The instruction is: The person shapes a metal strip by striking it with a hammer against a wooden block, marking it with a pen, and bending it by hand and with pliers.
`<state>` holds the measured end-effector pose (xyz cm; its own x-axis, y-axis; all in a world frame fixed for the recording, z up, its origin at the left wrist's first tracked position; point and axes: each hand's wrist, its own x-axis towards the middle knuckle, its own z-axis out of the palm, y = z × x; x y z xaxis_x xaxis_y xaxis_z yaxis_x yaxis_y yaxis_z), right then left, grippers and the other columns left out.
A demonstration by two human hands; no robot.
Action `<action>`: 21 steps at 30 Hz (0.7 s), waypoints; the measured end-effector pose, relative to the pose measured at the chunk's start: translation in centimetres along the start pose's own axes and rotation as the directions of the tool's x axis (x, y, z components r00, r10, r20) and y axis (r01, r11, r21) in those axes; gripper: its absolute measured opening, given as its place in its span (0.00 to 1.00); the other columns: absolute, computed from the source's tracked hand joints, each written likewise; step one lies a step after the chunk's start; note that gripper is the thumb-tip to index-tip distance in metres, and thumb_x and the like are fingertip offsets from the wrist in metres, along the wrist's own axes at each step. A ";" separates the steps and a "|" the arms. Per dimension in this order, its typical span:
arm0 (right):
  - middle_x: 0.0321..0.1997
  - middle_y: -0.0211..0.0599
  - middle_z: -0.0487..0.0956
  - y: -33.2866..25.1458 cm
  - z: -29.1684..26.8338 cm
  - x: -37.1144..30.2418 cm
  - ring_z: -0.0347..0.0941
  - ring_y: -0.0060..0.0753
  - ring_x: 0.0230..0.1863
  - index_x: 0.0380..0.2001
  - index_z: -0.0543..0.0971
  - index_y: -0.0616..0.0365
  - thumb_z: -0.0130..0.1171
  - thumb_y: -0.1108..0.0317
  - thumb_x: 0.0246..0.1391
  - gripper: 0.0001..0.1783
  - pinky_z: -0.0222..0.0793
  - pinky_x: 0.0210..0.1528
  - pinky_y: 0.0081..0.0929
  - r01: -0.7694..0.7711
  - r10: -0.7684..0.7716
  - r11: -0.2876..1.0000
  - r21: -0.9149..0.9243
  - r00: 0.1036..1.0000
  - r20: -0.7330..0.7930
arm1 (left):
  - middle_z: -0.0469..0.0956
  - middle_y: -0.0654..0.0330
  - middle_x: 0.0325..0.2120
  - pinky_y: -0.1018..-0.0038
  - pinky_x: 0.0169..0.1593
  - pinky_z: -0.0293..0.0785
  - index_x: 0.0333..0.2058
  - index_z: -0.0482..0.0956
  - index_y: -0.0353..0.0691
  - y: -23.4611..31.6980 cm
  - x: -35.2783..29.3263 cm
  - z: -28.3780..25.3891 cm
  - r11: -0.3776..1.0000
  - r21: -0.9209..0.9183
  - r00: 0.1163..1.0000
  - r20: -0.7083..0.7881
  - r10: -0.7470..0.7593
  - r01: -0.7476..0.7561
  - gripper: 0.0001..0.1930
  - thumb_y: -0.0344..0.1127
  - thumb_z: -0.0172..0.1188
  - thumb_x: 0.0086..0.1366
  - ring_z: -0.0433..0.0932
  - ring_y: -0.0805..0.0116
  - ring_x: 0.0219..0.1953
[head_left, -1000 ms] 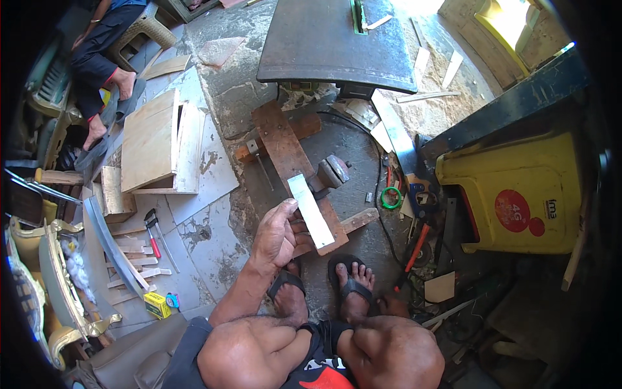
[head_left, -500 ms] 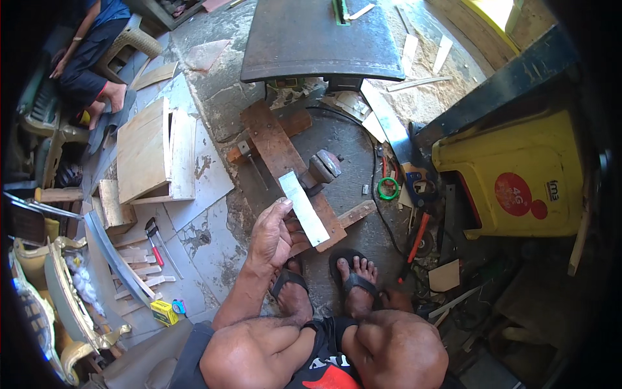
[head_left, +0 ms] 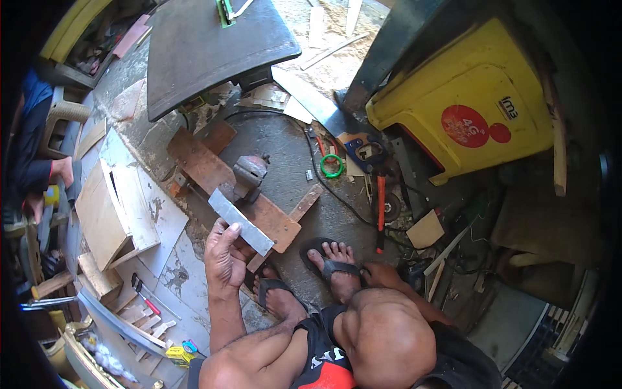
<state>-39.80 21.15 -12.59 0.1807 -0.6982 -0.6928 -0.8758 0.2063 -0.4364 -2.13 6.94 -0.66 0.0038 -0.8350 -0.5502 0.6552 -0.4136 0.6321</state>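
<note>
My left hand (head_left: 225, 254) is closed on one edge of a flat pale strip (head_left: 241, 222), thumb on top and fingers underneath. The strip looks thin and stiff; I cannot tell its material. It is above a low brown wooden bench (head_left: 269, 219), with a small metal vise (head_left: 249, 176) just beyond it. Down beside my right foot (head_left: 340, 269) is my right hand (head_left: 382, 275), in shadow near the floor. Its fingers are too dark and partly hidden to read.
On the right lie a hand saw (head_left: 366, 152), a green tape roll (head_left: 332, 166), a red-handled tool (head_left: 381, 214) and a yellow plastic stool (head_left: 466, 110). A dark table (head_left: 220, 52) stands ahead. Left are a wooden box (head_left: 120, 214), wood offcuts and another person's foot (head_left: 63, 172).
The view has swung right, so the bench and table appear further left. My left hand still grips the pale strip. More of my right forearm shows, with that hand beside the right foot.
</note>
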 end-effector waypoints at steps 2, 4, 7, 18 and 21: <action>0.41 0.57 0.81 0.2 0.4 0.2 0.77 0.64 0.44 0.41 0.80 0.60 0.55 0.57 0.58 0.17 0.72 0.49 0.56 0.026 -0.026 1.000 0.009 1.000 -0.007 | 0.80 0.59 0.41 0.62 0.43 0.86 0.50 0.70 0.40 0.1 -0.1 0.0 1.000 0.013 1.000 -0.003 0.001 -0.001 0.15 0.31 0.58 0.66 0.84 0.67 0.40; 0.42 0.57 0.81 0.0 0.2 0.0 0.77 0.65 0.44 0.42 0.80 0.60 0.55 0.57 0.58 0.18 0.71 0.49 0.56 -0.016 0.016 0.999 0.037 1.000 0.012 | 0.80 0.59 0.41 0.62 0.44 0.86 0.49 0.70 0.40 0.1 0.0 0.0 1.000 0.024 1.000 -0.006 -0.002 0.002 0.14 0.31 0.58 0.66 0.83 0.67 0.41; 0.42 0.57 0.81 0.0 0.0 0.2 0.77 0.65 0.45 0.43 0.80 0.60 0.54 0.57 0.58 0.18 0.71 0.49 0.56 -0.024 0.023 0.999 0.042 0.999 0.031 | 0.80 0.59 0.41 0.63 0.45 0.85 0.49 0.70 0.40 0.1 0.1 -0.1 0.999 0.041 1.000 0.009 0.006 -0.007 0.14 0.31 0.58 0.66 0.83 0.67 0.42; 0.40 0.57 0.81 -0.5 -0.5 -0.1 0.77 0.65 0.44 0.42 0.80 0.58 0.54 0.58 0.58 0.16 0.71 0.48 0.56 0.015 -0.015 0.999 0.044 1.000 -0.017 | 0.81 0.60 0.41 0.65 0.44 0.85 0.48 0.71 0.41 0.1 0.1 0.5 0.997 0.076 1.000 -0.016 0.001 0.001 0.13 0.30 0.59 0.65 0.83 0.68 0.40; 0.39 0.56 0.82 -0.6 -0.5 0.1 0.78 0.65 0.42 0.41 0.80 0.58 0.54 0.57 0.58 0.16 0.72 0.47 0.57 0.000 0.000 1.000 0.014 1.000 0.002 | 0.81 0.60 0.41 0.65 0.45 0.85 0.48 0.71 0.41 0.2 0.0 0.2 0.998 0.068 1.000 -0.010 0.002 -0.001 0.13 0.30 0.59 0.65 0.83 0.68 0.40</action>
<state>-39.48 20.64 -12.13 0.1819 -0.6969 -0.6937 -0.8695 0.2154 -0.4444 -2.19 6.75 -0.44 0.0126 -0.8319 -0.5548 0.6026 -0.4365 0.6681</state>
